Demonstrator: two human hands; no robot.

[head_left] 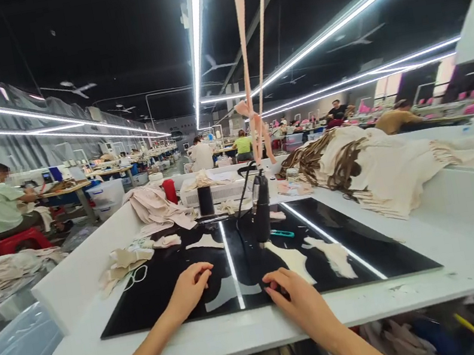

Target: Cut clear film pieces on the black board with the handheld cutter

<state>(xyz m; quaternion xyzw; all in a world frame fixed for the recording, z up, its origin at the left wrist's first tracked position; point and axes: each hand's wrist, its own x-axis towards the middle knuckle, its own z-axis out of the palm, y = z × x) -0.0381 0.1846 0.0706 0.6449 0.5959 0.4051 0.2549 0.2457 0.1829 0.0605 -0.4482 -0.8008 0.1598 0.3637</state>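
While both bare hands are over the glossy black rectangular board (382, 256), a pale grey, curved flat piece (221, 299) lies between them near the board's front edge. The left hand (191, 288) is just beyond its left end, fingers loosely bent; its grip looks released, with nothing visible in it. The right hand (300, 297) is at the piece's right end, thumb and forefinger parted, its grip also released; whether the fingertips touch the piece, I cannot tell. Farther back on the board lies a cream, arched fabric piece (205, 242). Two more cream cutouts, one smooth-edged (294, 262) and one ragged (334, 255), lie beyond the right hand. A black, cylindrical corded tool (262, 209) stands upright behind them, beside a slim teal-handled implement (283, 234). Layered cream fabric (382, 177) is heaped at the right of the white surface (419, 287).
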